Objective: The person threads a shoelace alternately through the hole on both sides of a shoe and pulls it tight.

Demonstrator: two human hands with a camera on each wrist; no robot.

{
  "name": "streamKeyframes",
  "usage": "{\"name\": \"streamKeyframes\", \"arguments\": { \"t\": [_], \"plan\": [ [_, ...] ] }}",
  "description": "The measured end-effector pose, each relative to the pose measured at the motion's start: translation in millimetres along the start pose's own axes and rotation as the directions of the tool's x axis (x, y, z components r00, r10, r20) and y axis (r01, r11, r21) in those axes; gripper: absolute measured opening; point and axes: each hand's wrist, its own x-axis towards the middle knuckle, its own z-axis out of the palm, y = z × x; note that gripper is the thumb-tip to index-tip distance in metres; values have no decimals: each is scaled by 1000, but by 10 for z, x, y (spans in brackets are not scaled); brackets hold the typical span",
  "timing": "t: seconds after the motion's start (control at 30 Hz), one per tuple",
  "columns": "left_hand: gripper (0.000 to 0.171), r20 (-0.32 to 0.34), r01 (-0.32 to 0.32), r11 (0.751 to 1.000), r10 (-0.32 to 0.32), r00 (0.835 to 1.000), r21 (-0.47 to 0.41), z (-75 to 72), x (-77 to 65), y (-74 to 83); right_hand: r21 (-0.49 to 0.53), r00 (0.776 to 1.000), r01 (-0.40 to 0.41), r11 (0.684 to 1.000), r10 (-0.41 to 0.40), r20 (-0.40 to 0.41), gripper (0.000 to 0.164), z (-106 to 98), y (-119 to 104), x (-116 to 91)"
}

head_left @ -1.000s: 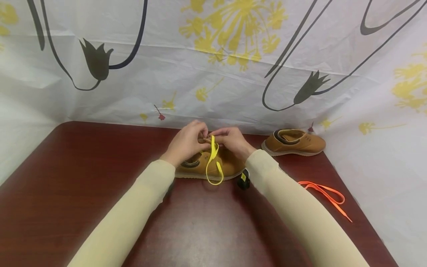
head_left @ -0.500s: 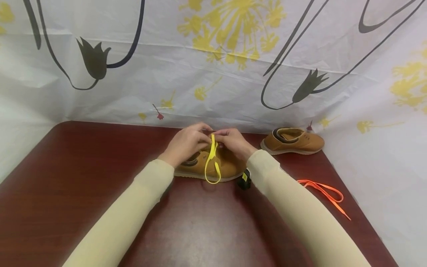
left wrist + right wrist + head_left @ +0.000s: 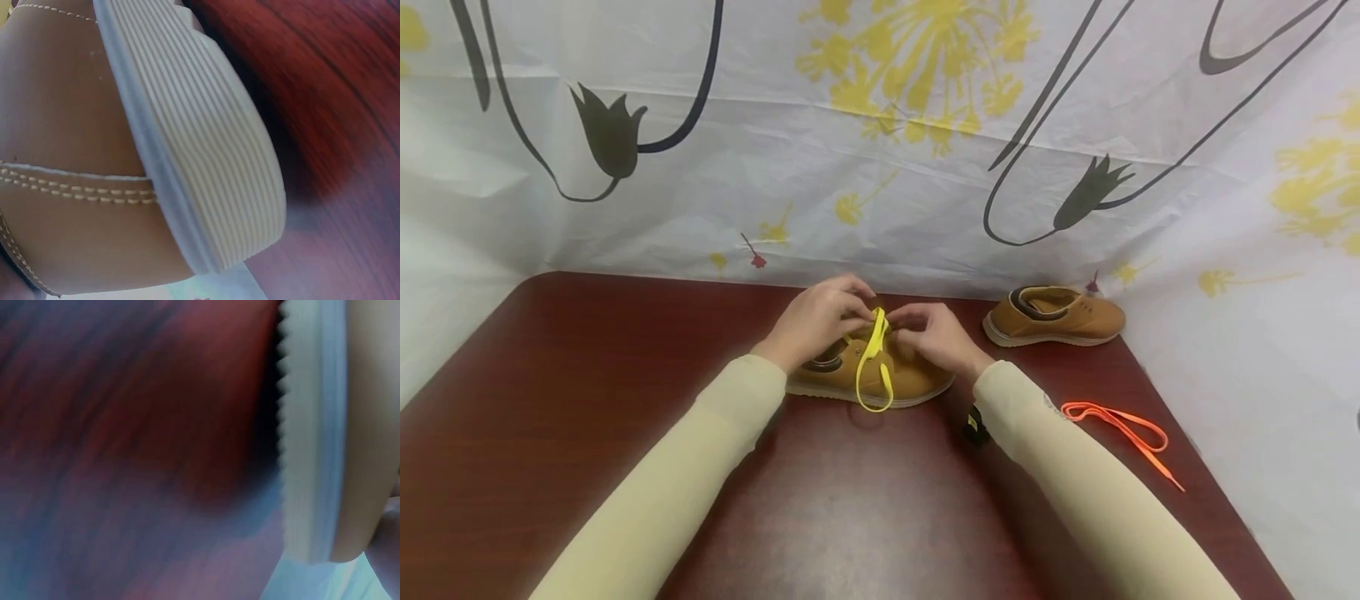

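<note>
I have the tan shoe (image 3: pixel 917 379) near the middle of the tabletop's (image 3: pixel 587 417) far edge, toe toward the right edge, heel toward the left. The left hand (image 3: pixel 816 323) is over its collar end, thumb and fingers bent toward the top of the yellow lace (image 3: pixel 876 333); the right hand (image 3: pixel 943 337) reaches in from the toe side, fingertips narrow and just beside that lace. I cannot tell whether either hand truly pinches lace or shoe. A yellow loop hangs down the shoe's near side. On the left wrist feed I get the ribbed pale sole (image 3: pixel 212 150) and double stitching. The second shoe (image 3: pixel 1082 321) sits at the far right corner; an orange lace (image 3: pixel 1122 427) lies along the right edge, just beside the right sleeve (image 3: pixel 1082 475).
</note>
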Motion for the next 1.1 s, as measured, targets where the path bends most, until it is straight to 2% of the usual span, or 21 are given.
{"name": "streamKeyframes", "arguments": {
  "t": [0.07,0.13,0.33,0.43,0.53,0.7,0.87,1.1],
  "plan": [
    [10,8,17,1000,-17,1000,-1,-15,-6,4,-67,999,53,996,-54,-9,21,24,37,-5],
    [10,15,32,999,-32,999,-1,-34,-16,8,-83,995,91,992,-93,-26,19,56,53,-5],
    [9,23,41,999,-41,999,10,-93,-64,33,-90,988,85,992,-96,-123,14,137,75,-10],
    [8,-8,22,1000,-22,1000,5,-123,-114,44,-88,986,80,993,-92,-139,14,156,77,-11],
    [9,-83,-21,1000,22,996,10,-146,-192,48,-90,986,73,993,-85,-141,15,168,86,-6],
    [12,-192,-99,995,103,976,31,-158,-320,64,-95,987,60,994,-73,-145,16,175,92,-7],
    [11,-217,-156,988,155,964,9,-181,-400,121,-104,987,34,994,-50,-154,15,165,89,-32],
    [16,-289,-270,963,261,921,7,-263,-495,219,-106,986,26,994,-43,-163,14,138,81,-58]
  ]
}}
